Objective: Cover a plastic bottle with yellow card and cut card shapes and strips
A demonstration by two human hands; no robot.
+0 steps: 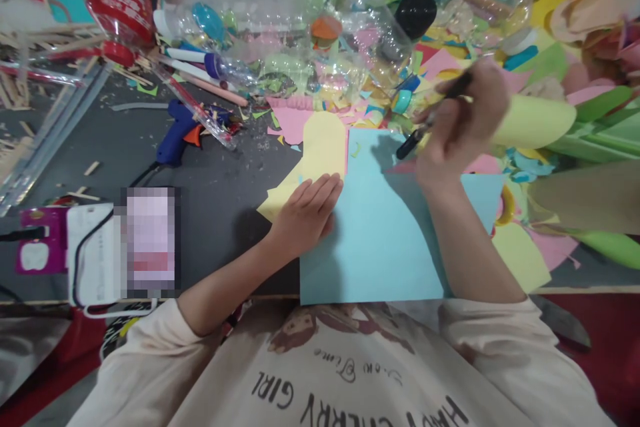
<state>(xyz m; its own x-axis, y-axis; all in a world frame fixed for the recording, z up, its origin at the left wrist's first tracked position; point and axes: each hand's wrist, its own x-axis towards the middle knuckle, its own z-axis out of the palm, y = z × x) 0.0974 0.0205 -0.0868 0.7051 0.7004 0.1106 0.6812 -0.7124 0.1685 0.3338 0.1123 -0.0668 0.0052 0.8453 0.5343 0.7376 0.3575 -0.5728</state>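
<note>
- I see the left hand (306,213) lying flat, palm down, at the left edge of a light blue sheet (385,247). Its grip is apart, with the fingers stretched out and holding nothing.
- The fingertips of this hand rest on a piece of yellow paper (324,147). This piece lies partly over the upper left corner of the blue sheet and partly on the table (215,180).
- The right hand (463,123) is lifted over the far right part of the blue sheet. Its grip is clamped on a black pen (411,141).
- The pen is tilted and its lower end points down and to the left, just above the blue sheet. I cannot tell if the tip touches the paper, because the hand is blurred.
- The blue sheet lies directly in front of the person, and its near edge reaches the near edge of the table.
- Behind the right hand lies a rolled yellow-green paper (537,121), among many coloured paper scraps (370,107).
- At the far side of the table there is a heap of clear plastic bottles (280,13).
- A blue glue gun (175,137) lies on the dark table, well to the left of the yellow paper.
- A white power strip (93,253) sits near the left front corner, and thin wooden sticks (30,47) lie at the far left.
</note>
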